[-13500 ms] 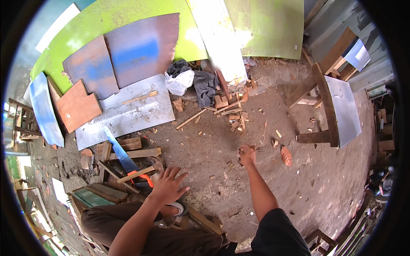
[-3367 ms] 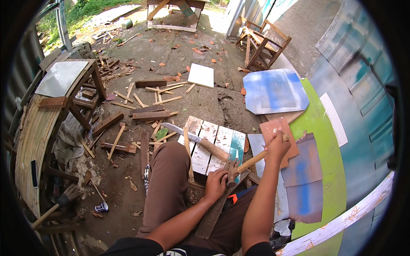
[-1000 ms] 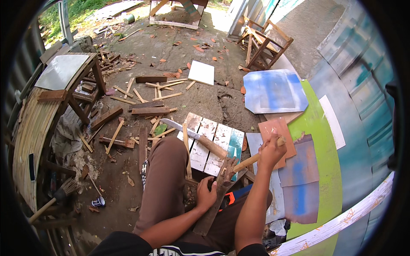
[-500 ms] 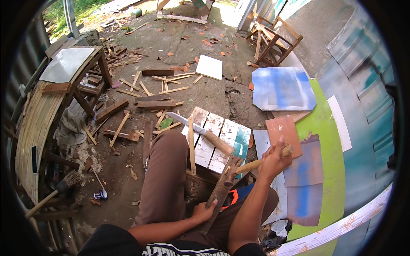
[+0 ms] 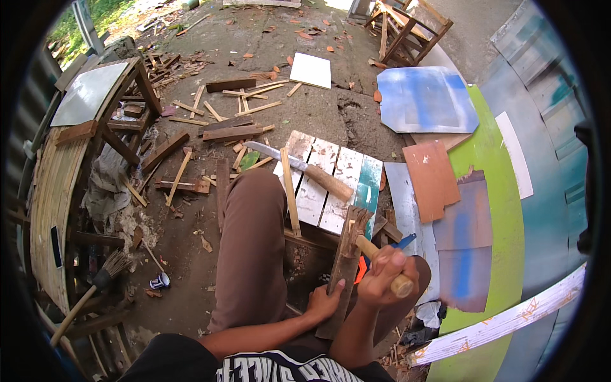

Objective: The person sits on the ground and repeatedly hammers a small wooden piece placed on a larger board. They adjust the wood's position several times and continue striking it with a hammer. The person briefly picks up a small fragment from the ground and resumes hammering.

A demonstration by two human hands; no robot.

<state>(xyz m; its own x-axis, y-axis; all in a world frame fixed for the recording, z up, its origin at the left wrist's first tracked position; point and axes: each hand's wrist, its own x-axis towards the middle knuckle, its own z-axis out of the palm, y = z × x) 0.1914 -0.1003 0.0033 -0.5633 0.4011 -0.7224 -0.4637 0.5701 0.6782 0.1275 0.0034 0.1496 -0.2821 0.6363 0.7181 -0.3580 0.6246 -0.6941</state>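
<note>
My left hand (image 5: 327,302) is closed around a rough brown board (image 5: 344,280) that slants up from my lap toward a low white slatted table (image 5: 312,197). In my closed right hand (image 5: 386,275) is the wooden handle of a hammer (image 5: 401,286). The hammer's far end meets the upper part of the board; its head is hard to make out there. A large knife (image 5: 326,183) with a curved blade and thick wooden handle lies across the table. Beside it rests a thin wooden strip (image 5: 290,191). Under the board shows an orange piece (image 5: 362,268), partly hidden.
Scattered sticks and blocks (image 5: 232,132) lie on the ground ahead. To the left stands a bench (image 5: 60,210) with a brush (image 5: 105,277) by it. Painted sheets (image 5: 426,99) and a brown panel (image 5: 430,178) lie at right. A wooden chair (image 5: 414,35) stands farther back.
My right hand has come down and nearer with the hammer, its handle now tilted toward me. My left hand and the board have shifted slightly right. The view has tipped downward.
</note>
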